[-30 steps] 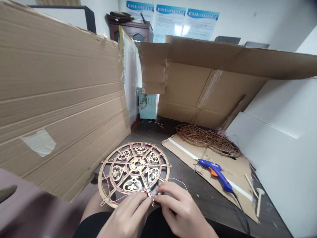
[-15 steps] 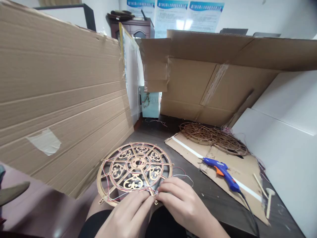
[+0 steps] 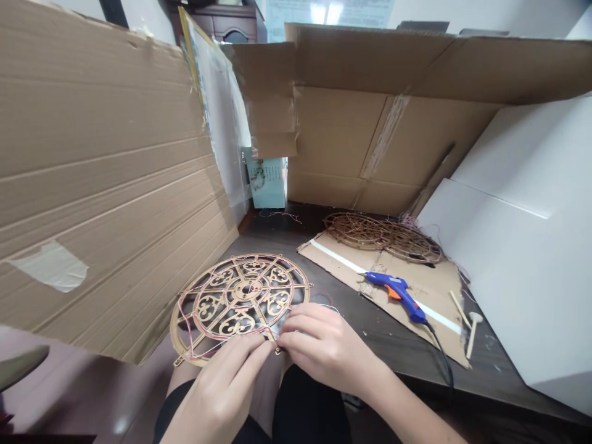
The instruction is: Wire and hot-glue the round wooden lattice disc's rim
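Note:
A round fretwork wooden panel [image 3: 177, 327] with scroll cut-outs lies tilted over my lap and the table edge. Thin red and white wires [image 3: 186, 330] run around its rings. At the panel's near edge, my left hand [image 3: 226, 382] is closed, its thumb and fingers pinched on the wire. My right hand [image 3: 319, 345] faces it from the right, fingers curled together on the same stretch of wire near a rim tab. The two sets of fingertips nearly meet, and the exact grip is partly hidden. A loop of wire sticks out beyond my right hand.
A blue hot glue gun [image 3: 400, 295] with a cord lies on a cardboard sheet [image 3: 342, 271] to the right. Behind it sit more round wooden panels [image 3: 370, 234] with wires. Pale sticks [image 3: 472, 333] lie at the right. Cardboard walls [image 3: 115, 185] enclose the table [image 3: 272, 237].
The view has tilted down and shifted to the right, so everything appears higher and further left. Both hands stay pinched at the panel's near edge, with little visible movement.

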A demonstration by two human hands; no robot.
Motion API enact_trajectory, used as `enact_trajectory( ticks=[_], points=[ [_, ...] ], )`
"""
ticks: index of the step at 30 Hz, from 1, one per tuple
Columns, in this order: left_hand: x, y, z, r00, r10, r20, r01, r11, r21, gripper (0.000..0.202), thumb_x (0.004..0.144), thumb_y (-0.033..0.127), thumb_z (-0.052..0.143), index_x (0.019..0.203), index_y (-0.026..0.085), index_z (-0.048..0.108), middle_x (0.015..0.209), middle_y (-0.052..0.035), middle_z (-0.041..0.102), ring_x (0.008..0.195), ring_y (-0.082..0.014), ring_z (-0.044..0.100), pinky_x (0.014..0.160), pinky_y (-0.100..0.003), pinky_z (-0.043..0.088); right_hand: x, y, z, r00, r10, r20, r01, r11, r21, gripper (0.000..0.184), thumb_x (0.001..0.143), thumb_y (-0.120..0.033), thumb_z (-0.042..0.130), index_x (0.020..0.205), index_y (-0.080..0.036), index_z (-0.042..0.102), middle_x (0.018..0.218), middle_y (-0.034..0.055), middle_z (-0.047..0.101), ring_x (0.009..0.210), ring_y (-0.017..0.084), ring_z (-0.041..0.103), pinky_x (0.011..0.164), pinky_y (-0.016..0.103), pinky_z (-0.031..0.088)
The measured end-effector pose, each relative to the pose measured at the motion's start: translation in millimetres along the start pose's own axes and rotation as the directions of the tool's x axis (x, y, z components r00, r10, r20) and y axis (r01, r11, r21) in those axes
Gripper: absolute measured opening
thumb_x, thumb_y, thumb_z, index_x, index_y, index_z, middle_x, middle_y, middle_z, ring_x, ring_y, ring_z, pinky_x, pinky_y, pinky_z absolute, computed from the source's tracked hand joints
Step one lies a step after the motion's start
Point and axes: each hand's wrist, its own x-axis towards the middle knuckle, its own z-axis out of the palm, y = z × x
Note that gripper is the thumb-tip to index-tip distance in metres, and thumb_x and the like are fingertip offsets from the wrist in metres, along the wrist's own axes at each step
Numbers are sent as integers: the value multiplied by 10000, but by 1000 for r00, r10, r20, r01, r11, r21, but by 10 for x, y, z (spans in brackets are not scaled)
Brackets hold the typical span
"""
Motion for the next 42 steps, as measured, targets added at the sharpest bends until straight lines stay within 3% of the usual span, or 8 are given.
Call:
enact_trajectory(
  ticks=[6,13,17,24,30,36,42],
  points=[
    [-11,15,-21,1000,2,-11,-2,1000,-6,408,944,-116,521,1288,73,633,1219,-131,648,1217,-196,598,1056,-323,492,22,-4,-47,999,-29,30,29,1000,-9,137,1018,-101,567,982,-161,685,975,51,755,939,164,699,962,319,586],
    [71,50,-41,999,4,-34,-4,1000,-27,349,967,-79,524,1241,97,649,1171,-111,676,1148,-178,640,1013,-304,526,3,12,-35,998,-10,60,10,1000,-11,142,1039,-119,552,1000,-165,681,980,47,743,946,158,669,906,301,562],
    [46,25,-5,1000,-30,0,30,998,-56,388,960,-95,517,1262,113,645,1189,-111,672,1159,-182,639,1010,-314,523,10,16,-20,995,14,99,-12,1000,-24,141,1049,-130,553,975,-159,668,963,44,724,905,163,631,858,297,524],
    [-8,29,32,998,-59,5,59,996,-68,413,946,-109,543,1286,105,642,1210,-99,654,1199,-161,599,1075,-300,466,16,17,-7,987,28,159,-22,999,-41,142,1064,-124,525,1011,-150,654,1005,49,708,923,171,601,860,309,478],
    [37,58,69,995,-68,-72,61,994,-87,321,934,-72,619,1199,103,668,1118,-87,680,1070,-152,635,987,-290,498,-16,-9,-5,982,21,187,-14,999,-34,134,1063,-126,526,995,-147,639,1040,43,705,986,179,600,883,316,483],
    [70,63,63,991,-134,-26,127,975,-184,286,975,-51,562,1162,129,679,1089,-62,679,1024,-109,638,939,-215,486,-15,-30,-25,976,12,219,-4,999,-37,120,1048,-95,526,1015,-167,616,1009,31,693,933,172,576,838,304,476],
    [58,88,55,988,-148,-31,139,969,-204,267,990,-29,557,1155,139,681,1062,-50,671,1010,-95,633,955,-189,460,-44,-43,-14,990,-11,140,21,998,-66,125,1067,-128,514,1017,-158,624,985,37,700,869,159,557,753,296,445]
  ],
)
